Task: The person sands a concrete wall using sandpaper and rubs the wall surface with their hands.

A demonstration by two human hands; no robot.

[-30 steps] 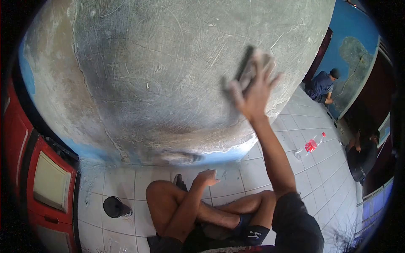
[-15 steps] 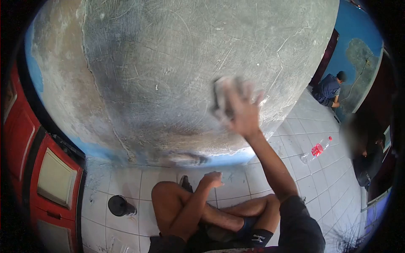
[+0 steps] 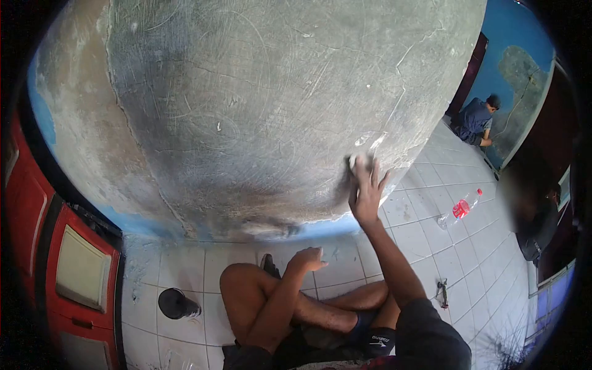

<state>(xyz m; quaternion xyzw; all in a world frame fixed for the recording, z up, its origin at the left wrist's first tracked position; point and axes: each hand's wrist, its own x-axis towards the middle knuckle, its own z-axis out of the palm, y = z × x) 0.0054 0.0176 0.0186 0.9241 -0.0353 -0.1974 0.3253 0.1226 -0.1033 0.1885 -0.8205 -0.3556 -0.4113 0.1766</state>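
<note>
My right hand [image 3: 366,191] lies against a scraped grey plaster wall [image 3: 246,111], low down near its right edge. Its fingers press towards the surface, with a small pale edge at the fingertips and a dark patch beside them; what is under the palm is hidden. A white chipped spot [image 3: 362,140] shows just above the fingers. My left hand [image 3: 308,259] hangs over my crossed legs [image 3: 333,311], loosely bent, thumb apart from the fingers, with nothing seen in it.
A black-topped container [image 3: 177,303] stands on the tiles at left, near the red door [image 3: 80,265]. A clear plastic bottle [image 3: 461,209] lies at right, a small green object [image 3: 442,293] nearer. One person [image 3: 476,120] crouches at the far wall; another [image 3: 536,225] sits at right.
My right hand has slid down and slightly right across the wall, uncovering the white chipped spot. The view has shifted slightly. My left hand stays over my legs.
</note>
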